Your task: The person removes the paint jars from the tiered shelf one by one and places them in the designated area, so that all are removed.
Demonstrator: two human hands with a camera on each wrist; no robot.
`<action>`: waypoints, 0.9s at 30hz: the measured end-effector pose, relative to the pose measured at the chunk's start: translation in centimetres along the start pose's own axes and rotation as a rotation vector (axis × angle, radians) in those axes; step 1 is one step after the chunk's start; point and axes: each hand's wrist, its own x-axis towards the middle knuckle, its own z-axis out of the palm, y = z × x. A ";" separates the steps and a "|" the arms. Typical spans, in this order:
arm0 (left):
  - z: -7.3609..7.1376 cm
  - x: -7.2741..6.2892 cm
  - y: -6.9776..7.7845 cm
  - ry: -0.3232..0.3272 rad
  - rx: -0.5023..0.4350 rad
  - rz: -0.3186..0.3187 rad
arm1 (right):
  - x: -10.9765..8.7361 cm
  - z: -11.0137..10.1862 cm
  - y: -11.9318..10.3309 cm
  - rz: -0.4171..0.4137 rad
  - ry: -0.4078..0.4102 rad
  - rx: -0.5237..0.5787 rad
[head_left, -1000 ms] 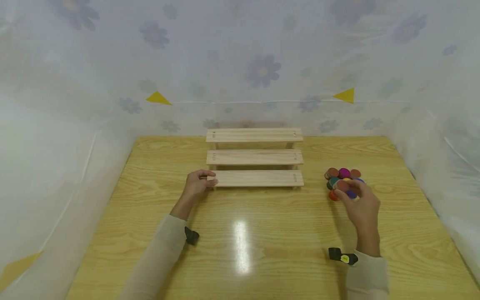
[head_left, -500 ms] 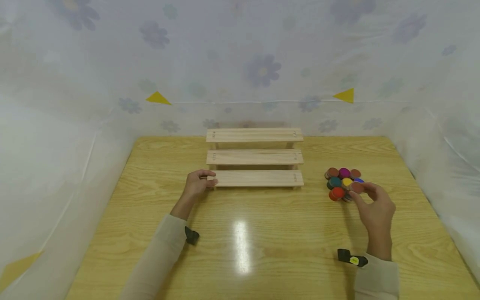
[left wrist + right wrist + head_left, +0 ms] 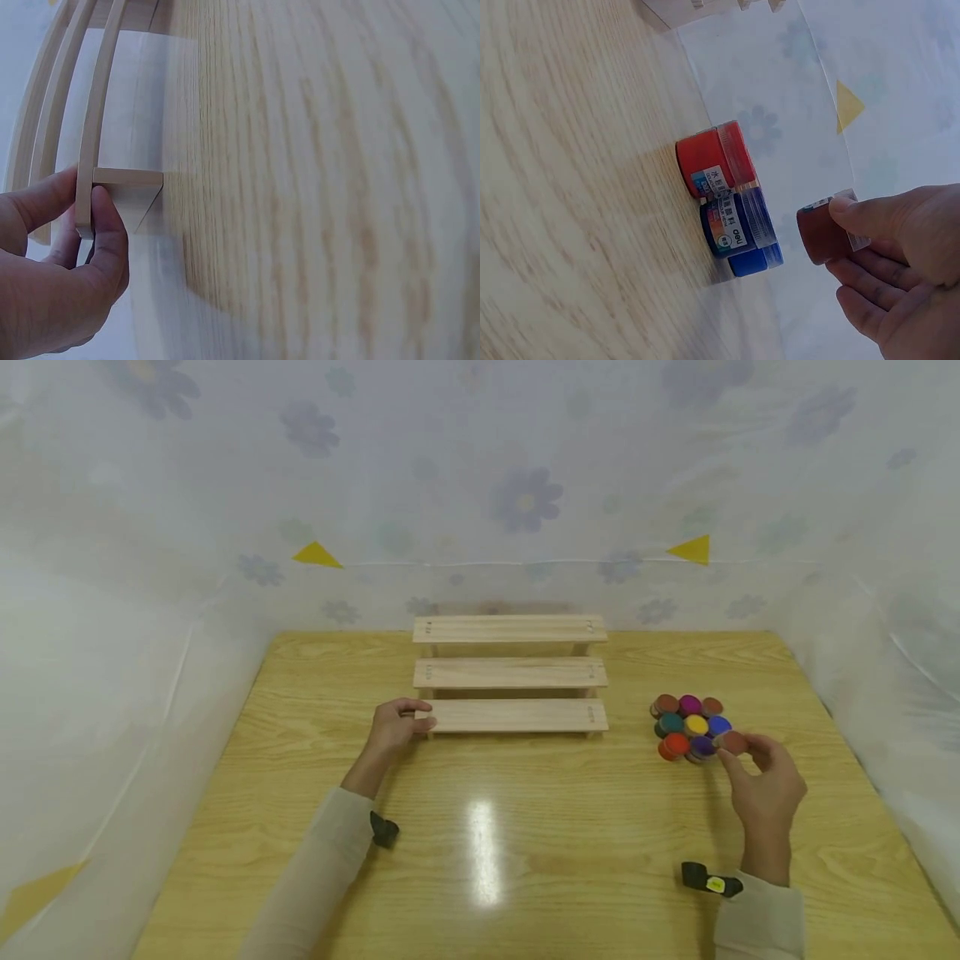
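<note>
My right hand (image 3: 768, 785) holds a small jar of brown paint (image 3: 821, 234) by its clear lid, between thumb and fingers. In the right wrist view the jar is apart from the table, beside a red paint jar (image 3: 705, 163) and a dark blue-purple one (image 3: 731, 223). These belong to a tight cluster of paint jars, including a yellow one (image 3: 696, 725) and a teal one (image 3: 671, 724). With thumb and fingers, my left hand (image 3: 392, 727) pinches the left end of the lowest board of a three-step wooden rack (image 3: 517, 716).
The rack stands at the back middle of the wood-grain table (image 3: 570, 843), left of the jars. Behind it hangs a pale flowered curtain (image 3: 450, 485), which also encloses both sides. Two yellow triangles mark the back curtain.
My right hand has moved right with the brown paint jar, from above the cluster to its front right corner, uncovering the blue and purple jars. My left hand stays in place.
</note>
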 end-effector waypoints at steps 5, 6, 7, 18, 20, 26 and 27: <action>0.1 0.0 0.0 0.000 0.007 0.008 | 0.3 -0.1 0.5 0.075 -0.041 -0.028; 0.0 0.0 0.0 0.000 0.009 0.008 | 0.3 -0.1 0.6 0.086 -0.054 -0.035; 0.1 0.0 0.0 0.002 0.009 0.006 | 0.4 -0.2 0.7 0.095 -0.071 -0.035; -0.1 0.2 -0.3 0.001 0.024 0.009 | 1.1 0.1 1.4 0.105 -0.139 -0.066; -0.1 0.2 -0.2 0.004 0.024 0.007 | 1.2 0.2 1.5 0.115 -0.152 -0.070; -0.2 0.2 -0.2 0.000 0.030 0.006 | 1.7 0.6 2.1 0.130 -0.179 -0.076; -0.2 0.2 -0.2 -0.002 0.030 0.006 | 1.8 0.7 2.2 0.132 -0.188 -0.075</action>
